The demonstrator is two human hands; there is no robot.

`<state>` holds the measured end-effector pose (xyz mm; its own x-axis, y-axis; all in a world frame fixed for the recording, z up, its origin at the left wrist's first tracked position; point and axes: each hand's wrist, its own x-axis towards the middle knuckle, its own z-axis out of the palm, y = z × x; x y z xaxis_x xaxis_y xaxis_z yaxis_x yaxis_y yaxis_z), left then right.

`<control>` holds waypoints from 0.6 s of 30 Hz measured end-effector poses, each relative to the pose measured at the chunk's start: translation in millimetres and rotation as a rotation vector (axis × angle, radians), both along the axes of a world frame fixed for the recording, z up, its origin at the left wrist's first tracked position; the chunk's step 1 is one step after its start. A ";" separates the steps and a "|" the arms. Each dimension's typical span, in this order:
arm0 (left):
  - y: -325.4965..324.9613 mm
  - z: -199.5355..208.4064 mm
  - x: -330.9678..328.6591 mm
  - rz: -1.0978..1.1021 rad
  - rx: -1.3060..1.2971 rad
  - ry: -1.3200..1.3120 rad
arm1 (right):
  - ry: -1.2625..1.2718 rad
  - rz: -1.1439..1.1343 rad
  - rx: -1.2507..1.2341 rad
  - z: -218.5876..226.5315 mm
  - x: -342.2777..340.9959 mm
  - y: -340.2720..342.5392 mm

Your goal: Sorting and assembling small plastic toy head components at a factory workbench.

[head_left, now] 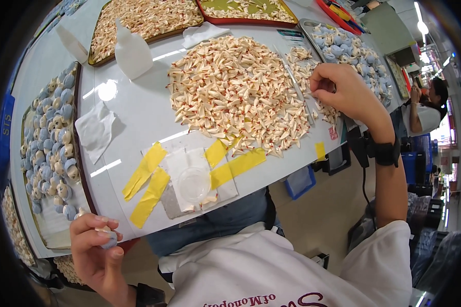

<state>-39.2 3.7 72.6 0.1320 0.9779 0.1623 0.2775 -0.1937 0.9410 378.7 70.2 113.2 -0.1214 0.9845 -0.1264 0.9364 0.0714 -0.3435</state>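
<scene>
Between the fingers and thumb of my left hand (98, 250) is a small blue-and-cream figurine head (109, 239). This hand is at the table's front left, beside a tray (77, 128) of similar blue-and-cream pieces. My right hand (346, 92) is curled, thumb and forefinger close together, over a smaller heap of cream pointed pieces (301, 64) on the right. Whatever those fingertips hold, if anything, I cannot make out. Left of it spreads a big pile of cream pointed pieces (235, 92) with red marks. A thin metal tool (294, 82) lies between the two heaps.
Yellow tape strips (144, 171) flank a shallow clear round dish (194, 184) near the front edge. White squeeze bottles (132, 53), a white cloth (96, 132) and a tray of cream pieces (92, 53) lie behind. A metal tray (308, 25) holds blue pieces. Another person (425, 110) sits far right.
</scene>
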 end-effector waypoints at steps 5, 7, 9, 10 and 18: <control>-1.1 0.2 -1.3 0.016 -0.005 -0.038 | -0.104 -0.035 0.167 8.2 4.6 -10.0; 1.1 0.1 0.6 0.000 0.012 -0.058 | -0.085 -0.011 0.298 13.4 5.2 -13.6; 0.5 -0.2 2.9 -0.014 0.033 -0.078 | -0.044 -0.019 0.324 19.5 0.8 -20.5; -1.5 -1.4 3.7 -0.037 0.043 -0.062 | 0.069 -0.058 0.302 23.2 -2.6 -24.8; 0.3 -7.7 33.4 -0.087 -0.137 -0.384 | 0.703 -0.070 0.410 42.7 -45.7 -62.0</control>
<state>-5.8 4.0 65.0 0.1698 0.9818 0.0854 -0.1107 -0.0671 0.9916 333.0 8.2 155.9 0.0253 0.9442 0.3284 0.5191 0.2684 -0.8115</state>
